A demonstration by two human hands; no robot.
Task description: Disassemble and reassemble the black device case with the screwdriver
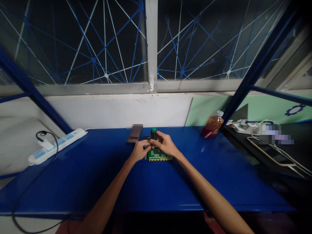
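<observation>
On the table [158, 185], a bottle [211, 127] holds amber liquid [218, 121] — left hand [140, 151] and right hand [167, 145] over a circuit board [161, 155] — grip unclear.

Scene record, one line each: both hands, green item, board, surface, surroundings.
left hand: over the board, fingertips close to the right's; grip unclear
right hand: over the board, fingers by the green cylinder; grip unclear
green cylinder: upright, lower end hidden
board: green, yellow near edge, partly covered by hands
surface: blue table
left side: white power strip
far right: bottle, white cap
</observation>
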